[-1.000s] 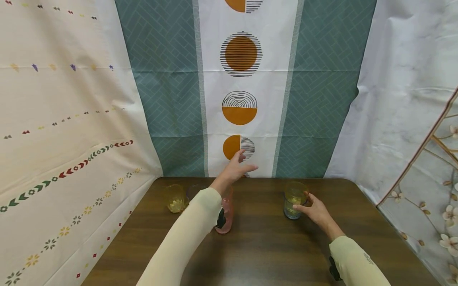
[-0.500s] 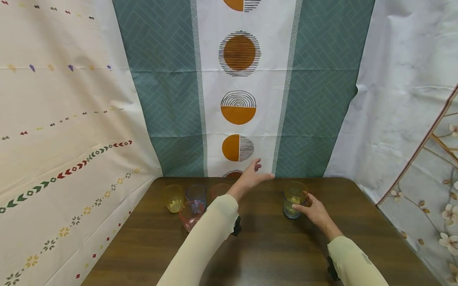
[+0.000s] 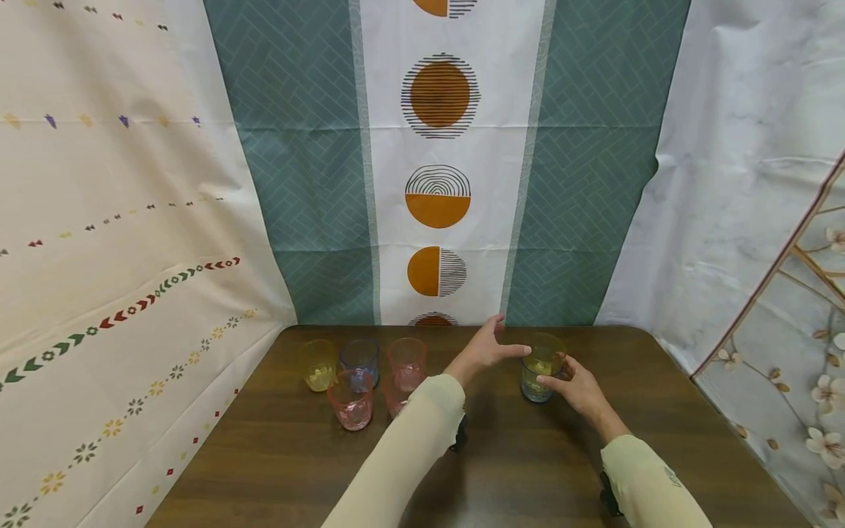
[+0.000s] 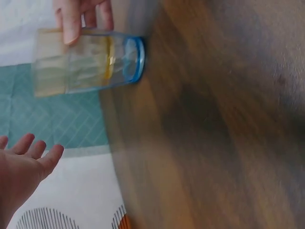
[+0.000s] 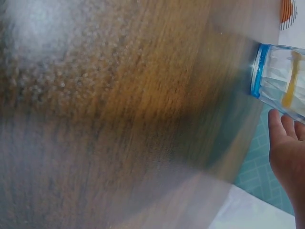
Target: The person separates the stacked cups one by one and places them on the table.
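Note:
On the right of the table, a clear yellow glass stands nested inside a clear blue glass. My right hand grips this pair from the right, with the thumb on the near side. In the left wrist view, the blue base sits on the table and the yellow rim rises above the blue one. My left hand hovers just left of the stacked glasses, fingers spread, holding nothing. A gap separates it from the glasses in the left wrist view.
On the table's left stand a yellow glass, a blue glass and several pink glasses. One pink glass is partly behind my left sleeve. A patterned cloth hangs behind the wooden table.
My left hand has moved right and down, from above the pink glasses to beside the stacked pair, uncovering the glasses on the left. The right hand keeps its grip in place.

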`<state>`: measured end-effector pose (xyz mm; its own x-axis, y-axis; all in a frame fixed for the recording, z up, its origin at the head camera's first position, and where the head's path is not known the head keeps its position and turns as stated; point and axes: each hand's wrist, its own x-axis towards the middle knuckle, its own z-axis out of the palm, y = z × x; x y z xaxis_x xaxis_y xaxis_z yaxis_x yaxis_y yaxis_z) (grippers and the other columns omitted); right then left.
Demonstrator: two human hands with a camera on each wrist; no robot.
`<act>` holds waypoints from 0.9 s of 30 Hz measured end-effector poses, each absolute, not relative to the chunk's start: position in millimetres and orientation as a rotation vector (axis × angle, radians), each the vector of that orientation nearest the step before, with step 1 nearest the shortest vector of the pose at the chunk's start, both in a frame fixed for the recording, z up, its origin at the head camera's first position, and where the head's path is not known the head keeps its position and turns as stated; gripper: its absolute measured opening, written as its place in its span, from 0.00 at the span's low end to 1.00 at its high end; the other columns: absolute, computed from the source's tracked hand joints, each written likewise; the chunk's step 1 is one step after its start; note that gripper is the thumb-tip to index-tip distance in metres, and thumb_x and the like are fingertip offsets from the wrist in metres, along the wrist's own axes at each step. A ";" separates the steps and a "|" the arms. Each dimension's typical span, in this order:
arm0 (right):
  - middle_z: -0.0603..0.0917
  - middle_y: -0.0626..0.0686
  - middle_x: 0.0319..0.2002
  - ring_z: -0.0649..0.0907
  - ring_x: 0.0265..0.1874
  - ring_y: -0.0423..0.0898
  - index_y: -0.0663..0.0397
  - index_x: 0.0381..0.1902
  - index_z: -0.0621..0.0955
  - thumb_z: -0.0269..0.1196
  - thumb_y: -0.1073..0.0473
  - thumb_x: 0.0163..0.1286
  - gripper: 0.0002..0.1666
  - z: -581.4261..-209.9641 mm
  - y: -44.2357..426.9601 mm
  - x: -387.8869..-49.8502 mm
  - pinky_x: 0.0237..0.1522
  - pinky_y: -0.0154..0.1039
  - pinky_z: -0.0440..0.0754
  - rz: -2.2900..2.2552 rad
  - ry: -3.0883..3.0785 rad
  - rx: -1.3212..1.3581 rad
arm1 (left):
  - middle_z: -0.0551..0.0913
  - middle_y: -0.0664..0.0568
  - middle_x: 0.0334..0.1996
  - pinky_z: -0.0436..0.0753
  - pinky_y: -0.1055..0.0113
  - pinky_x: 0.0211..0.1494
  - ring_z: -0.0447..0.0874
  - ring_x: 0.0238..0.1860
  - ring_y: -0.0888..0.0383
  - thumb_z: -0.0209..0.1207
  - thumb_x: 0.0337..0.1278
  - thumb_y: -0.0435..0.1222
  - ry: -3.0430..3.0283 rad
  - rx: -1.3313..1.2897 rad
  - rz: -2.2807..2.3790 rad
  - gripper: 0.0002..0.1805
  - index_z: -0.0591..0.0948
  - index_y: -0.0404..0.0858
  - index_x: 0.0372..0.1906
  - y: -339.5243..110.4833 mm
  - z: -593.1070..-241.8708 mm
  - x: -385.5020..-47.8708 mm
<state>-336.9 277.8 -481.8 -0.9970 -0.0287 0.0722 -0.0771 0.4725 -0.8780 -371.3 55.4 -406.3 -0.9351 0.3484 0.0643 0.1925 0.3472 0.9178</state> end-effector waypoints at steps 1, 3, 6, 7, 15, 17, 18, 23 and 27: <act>0.66 0.72 0.69 0.68 0.66 0.68 0.67 0.75 0.58 0.69 0.46 0.66 0.52 -481.1 277.2 -336.6 0.63 0.61 0.70 1.587 -2.654 0.100 | 0.64 0.43 0.72 0.69 0.49 0.68 0.63 0.71 0.43 0.71 0.52 0.51 2.459 0.504 1.638 0.52 0.57 0.43 0.77 58.0 -409.3 -372.2; 0.65 0.72 0.69 0.68 0.66 0.69 0.68 0.74 0.58 0.69 0.46 0.66 0.52 -479.9 276.4 -336.3 0.63 0.61 0.70 1.590 -2.651 0.099 | 0.65 0.44 0.72 0.69 0.49 0.68 0.63 0.71 0.43 0.71 0.52 0.51 2.455 0.504 1.631 0.52 0.57 0.43 0.77 62.2 -415.1 -373.6; 0.63 0.72 0.70 0.66 0.67 0.69 0.68 0.75 0.56 0.68 0.47 0.67 0.52 -478.2 275.6 -336.0 0.64 0.61 0.69 1.608 -2.656 0.093 | 0.66 0.45 0.71 0.70 0.49 0.67 0.64 0.70 0.44 0.72 0.51 0.50 2.454 0.493 1.625 0.51 0.58 0.43 0.77 66.8 -421.8 -374.9; 0.62 0.73 0.71 0.66 0.68 0.69 0.68 0.75 0.55 0.68 0.47 0.67 0.52 -478.0 275.5 -336.0 0.64 0.61 0.69 1.610 -2.658 0.092 | 0.66 0.45 0.71 0.70 0.49 0.67 0.64 0.70 0.44 0.72 0.51 0.50 2.455 0.491 1.620 0.51 0.58 0.43 0.77 67.9 -423.7 -375.5; 0.60 0.70 0.73 0.64 0.69 0.68 0.66 0.77 0.53 0.68 0.46 0.67 0.54 -478.3 276.6 -336.3 0.65 0.60 0.67 1.658 -2.646 0.102 | 0.66 0.47 0.71 0.70 0.49 0.67 0.64 0.71 0.45 0.73 0.50 0.50 2.452 0.449 1.603 0.51 0.59 0.45 0.77 73.4 -428.2 -377.5; 0.61 0.69 0.72 0.64 0.69 0.67 0.66 0.76 0.54 0.68 0.47 0.67 0.53 -478.0 277.0 -336.2 0.65 0.60 0.68 1.666 -2.634 0.101 | 0.66 0.47 0.71 0.71 0.49 0.67 0.65 0.70 0.45 0.74 0.50 0.49 2.459 0.450 1.588 0.51 0.60 0.44 0.76 74.9 -429.4 -378.4; 0.62 0.69 0.72 0.65 0.69 0.67 0.66 0.76 0.54 0.68 0.47 0.67 0.53 -477.9 277.1 -336.2 0.65 0.60 0.68 1.666 -2.631 0.100 | 0.67 0.46 0.71 0.71 0.49 0.66 0.65 0.70 0.45 0.74 0.50 0.48 2.462 0.454 1.581 0.50 0.60 0.44 0.76 75.9 -430.2 -379.0; 0.63 0.70 0.71 0.65 0.69 0.67 0.67 0.76 0.55 0.67 0.51 0.69 0.49 -479.6 276.8 -337.1 0.65 0.60 0.68 1.670 -2.620 0.094 | 0.67 0.43 0.71 0.71 0.49 0.67 0.65 0.70 0.43 0.74 0.50 0.48 2.457 0.476 1.574 0.50 0.61 0.42 0.75 80.1 -435.5 -381.9; 0.62 0.70 0.72 0.65 0.69 0.67 0.68 0.76 0.54 0.67 0.51 0.69 0.50 -480.8 276.4 -335.8 0.65 0.60 0.68 1.657 -2.632 0.090 | 0.68 0.43 0.69 0.71 0.50 0.66 0.67 0.69 0.44 0.74 0.49 0.48 2.457 0.480 1.568 0.49 0.62 0.41 0.75 84.0 -441.5 -383.7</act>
<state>-335.8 276.4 -480.8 -0.9979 -0.0330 0.0561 -0.0649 0.4312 -0.8999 -383.7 84.0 -441.5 -0.9302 0.3666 0.0159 0.1688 0.3892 0.9056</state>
